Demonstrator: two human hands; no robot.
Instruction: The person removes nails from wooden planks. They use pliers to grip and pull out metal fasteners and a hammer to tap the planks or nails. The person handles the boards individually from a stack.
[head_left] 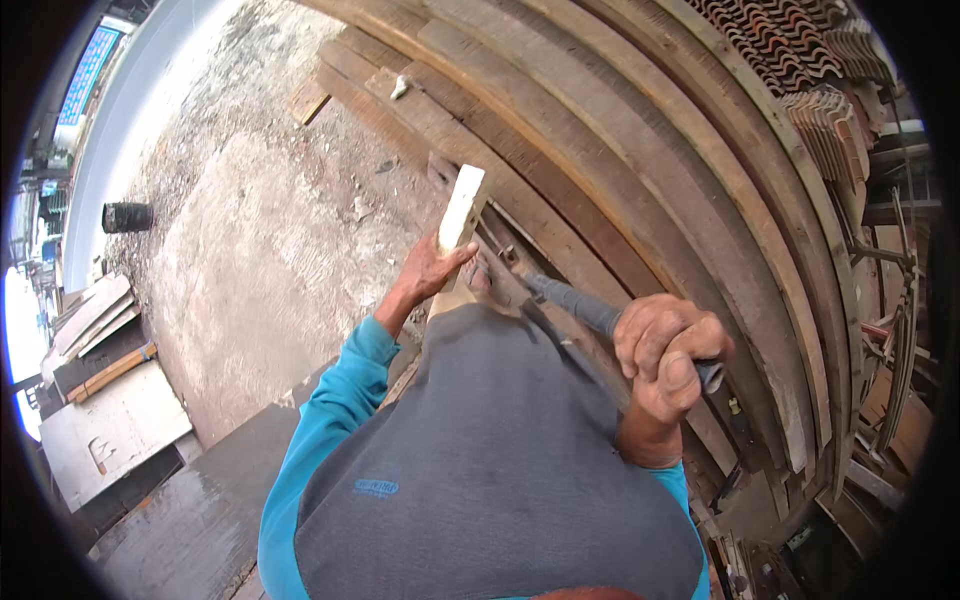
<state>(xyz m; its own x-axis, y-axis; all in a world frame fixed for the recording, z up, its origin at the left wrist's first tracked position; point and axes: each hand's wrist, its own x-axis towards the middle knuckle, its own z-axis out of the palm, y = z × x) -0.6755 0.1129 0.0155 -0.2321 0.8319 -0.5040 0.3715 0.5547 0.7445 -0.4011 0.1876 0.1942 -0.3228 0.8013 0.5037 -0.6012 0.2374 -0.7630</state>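
Note:
My left hand [430, 268] grips the lower part of a short pale block [463, 205], which looks like wood and stands up from the fingers, its upper end bright in the light. My right hand [672, 350] is closed around the end of a dark, round bar-like handle [575, 302] with what looks like wrapping on it. The handle runs left and away from my fist toward a spot just right of the block. Its far end lies among the boards and is too unclear to name. Between the two hands, below the block, a foot [480, 278] shows in part.
Long, thick wooden planks [600, 110] lie side by side from the far middle round to the right. Stacked roof tiles [770, 45] stand at the far right. On the left are bare dirt ground [260, 260], a black container [127, 217] and pale boards [115, 430].

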